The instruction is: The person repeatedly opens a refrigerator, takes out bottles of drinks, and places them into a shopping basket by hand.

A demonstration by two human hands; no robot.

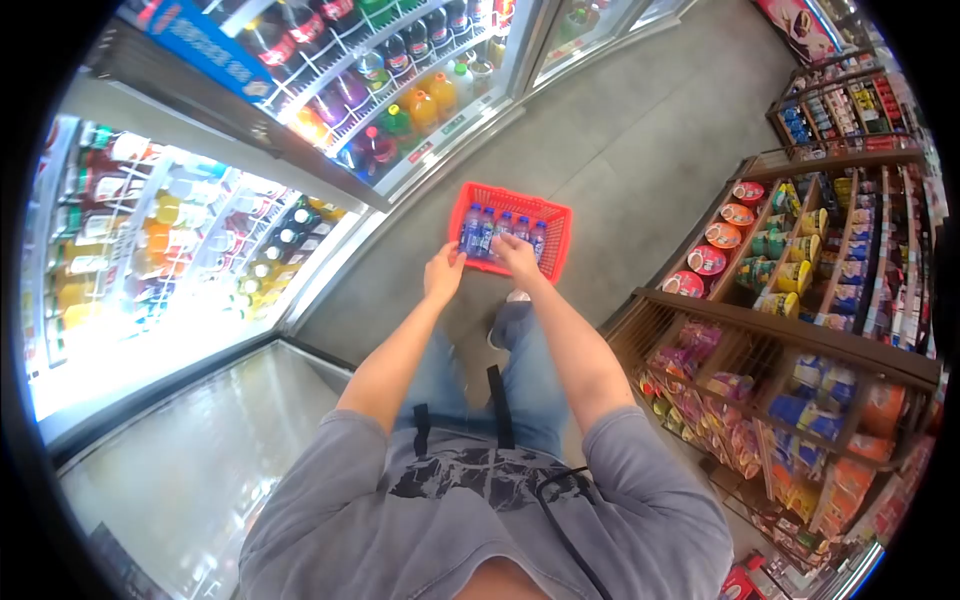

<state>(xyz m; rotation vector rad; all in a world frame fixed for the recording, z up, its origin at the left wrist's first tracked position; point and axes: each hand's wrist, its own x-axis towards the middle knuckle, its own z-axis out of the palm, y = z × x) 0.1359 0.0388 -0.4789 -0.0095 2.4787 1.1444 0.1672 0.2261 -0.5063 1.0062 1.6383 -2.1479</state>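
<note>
A red plastic shopping basket [556, 262] stands on the floor before my feet. Inside it, along the near side, several clear bottles with blue caps [472, 228] stand in a row. At the basket's near left corner is my left hand [444, 272], its fingers partly spread and close to the leftmost bottle; whether they touch it or the rim I cannot make out. My right hand [515, 256] reaches over the near rim, with its fingers closed at the upper part of a bottle in the row. The hand hides part of that bottle.
A lit drinks cooler [190, 215] has its glass door [200, 460] swung out at my left. Another cooler [400, 85] with soda bottles stands beyond. Snack shelves [790, 320] with cup noodles and bags line the right side. Grey floor [630, 150] runs between.
</note>
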